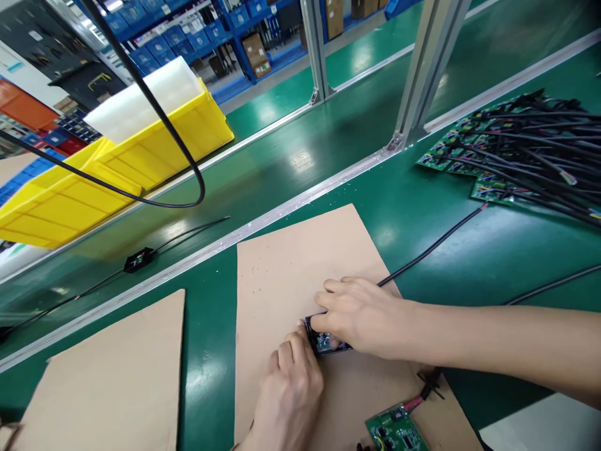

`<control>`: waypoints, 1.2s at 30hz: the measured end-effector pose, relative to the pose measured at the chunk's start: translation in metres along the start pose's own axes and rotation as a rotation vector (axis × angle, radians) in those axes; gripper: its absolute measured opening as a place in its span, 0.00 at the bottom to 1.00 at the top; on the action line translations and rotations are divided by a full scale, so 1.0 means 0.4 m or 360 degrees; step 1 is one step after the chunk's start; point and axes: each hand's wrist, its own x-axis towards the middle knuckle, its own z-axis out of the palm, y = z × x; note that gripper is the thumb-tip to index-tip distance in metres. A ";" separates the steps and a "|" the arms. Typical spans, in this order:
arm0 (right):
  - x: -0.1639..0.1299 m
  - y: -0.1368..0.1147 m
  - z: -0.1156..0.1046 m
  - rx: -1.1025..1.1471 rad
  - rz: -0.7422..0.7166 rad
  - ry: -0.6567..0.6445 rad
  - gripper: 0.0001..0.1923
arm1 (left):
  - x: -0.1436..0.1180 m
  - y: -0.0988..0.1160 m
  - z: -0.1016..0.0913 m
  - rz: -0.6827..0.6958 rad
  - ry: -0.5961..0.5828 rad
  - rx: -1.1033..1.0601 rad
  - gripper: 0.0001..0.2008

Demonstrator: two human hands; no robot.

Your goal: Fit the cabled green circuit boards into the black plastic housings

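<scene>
A small black case (308, 326) with a green circuit board (323, 342) inside lies on a brown cardboard sheet (277, 275). My left hand (292, 382) is closed at the case's left end, its fingertips against the edge. From the right, my right hand (359, 316) reaches over the case, with bent fingers gripping it and pressing at the board; the hand hides the case's right part. A black cable (434, 245) emerges from behind my right hand and runs up to the right. Nearer me, another green circuit board (397, 429) with a black cable rests on the cardboard.
Cabled circuit boards (530, 150) are heaped at the right. A second cardboard sheet (117, 369) lies left. Beyond the metal rail (300, 207) are a cabled black case (139, 260) and yellow bins (183, 138). A black cable loop (200, 188) hangs at upper left; a metal post (425, 75) rises behind.
</scene>
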 end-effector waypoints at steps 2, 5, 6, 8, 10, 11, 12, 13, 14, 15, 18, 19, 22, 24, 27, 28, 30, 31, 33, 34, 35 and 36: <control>0.000 0.003 -0.003 0.0019 0.0004 -0.0019 0.02 | -0.003 0.003 0.008 -0.0029 0.0002 -0.0066 0.22; 0.003 0.005 -0.013 0.0042 0.0008 -0.0071 0.04 | -0.001 -0.007 0.006 -0.0052 -0.0031 -0.0108 0.21; 0.006 0.004 -0.017 0.0058 0.0012 -0.0092 0.06 | -0.001 -0.013 0.003 -0.0081 -0.0033 -0.0152 0.19; 0.022 0.000 -0.026 0.0094 0.0038 -0.0117 0.08 | -0.002 -0.025 -0.004 -0.0137 0.0004 -0.0306 0.15; 0.050 -0.008 -0.033 0.0095 0.0067 -0.0127 0.10 | -0.005 -0.037 -0.006 -0.0145 0.0058 -0.0496 0.12; 0.069 -0.011 -0.036 0.0075 0.0093 -0.0160 0.13 | -0.005 -0.043 -0.003 -0.0120 0.0081 -0.0582 0.12; 0.091 -0.015 -0.040 0.0044 0.0128 -0.0233 0.17 | -0.004 -0.050 0.000 -0.0076 0.0098 -0.0661 0.12; 0.115 -0.018 -0.046 0.0011 0.0162 -0.0347 0.20 | -0.002 -0.057 0.006 -0.0023 0.0115 -0.0732 0.13; 0.139 -0.020 -0.052 -0.0020 0.0195 -0.0494 0.22 | 0.001 -0.065 0.012 0.0033 0.0134 -0.0796 0.14; 0.162 -0.022 -0.059 -0.0049 0.0229 -0.0659 0.23 | 0.005 -0.073 0.019 0.0085 0.0151 -0.0866 0.15; 0.209 -0.024 -0.081 -0.0086 0.0261 -0.1004 0.19 | 0.021 -0.096 0.038 0.0184 0.0158 -0.1073 0.16; 0.213 -0.024 -0.086 -0.0077 0.0258 -0.1027 0.19 | 0.024 -0.101 0.042 0.0187 0.0157 -0.1125 0.16; 0.179 -0.016 -0.086 0.0013 0.0224 -0.0813 0.19 | 0.027 -0.107 0.050 0.0162 0.0198 -0.1187 0.12; 0.126 -0.011 -0.077 0.0090 0.0158 -0.0527 0.18 | 0.024 -0.104 0.054 0.0130 0.0231 -0.1215 0.10; 0.033 -0.020 -0.058 0.0126 0.0130 -0.0069 0.09 | 0.016 -0.096 0.062 0.0104 0.0270 -0.1250 0.10; 0.007 -0.029 -0.049 0.0097 0.0142 0.0044 0.07 | 0.015 -0.095 0.064 0.0104 0.0280 -0.1259 0.09; -0.029 -0.052 -0.027 -0.0033 0.0169 0.0177 0.07 | 0.014 -0.094 0.065 0.0104 0.0294 -0.1272 0.09; -0.038 -0.063 -0.014 -0.0110 0.0157 0.0194 0.08 | 0.014 -0.094 0.065 0.0103 0.0298 -0.1275 0.09; -0.038 -0.079 0.010 -0.0233 0.0092 0.0176 0.09 | 0.015 -0.095 0.064 0.0095 0.0296 -0.1269 0.09; -0.032 -0.083 0.019 -0.0267 0.0055 0.0149 0.08 | 0.015 -0.095 0.063 0.0098 0.0294 -0.1263 0.09; -0.024 -0.084 0.025 -0.0283 0.0030 0.0120 0.08 | 0.015 -0.095 0.063 0.0106 0.0291 -0.1254 0.09; -0.015 -0.084 0.029 -0.0283 0.0015 0.0086 0.07 | 0.014 -0.094 0.063 0.0126 0.0291 -0.1244 0.09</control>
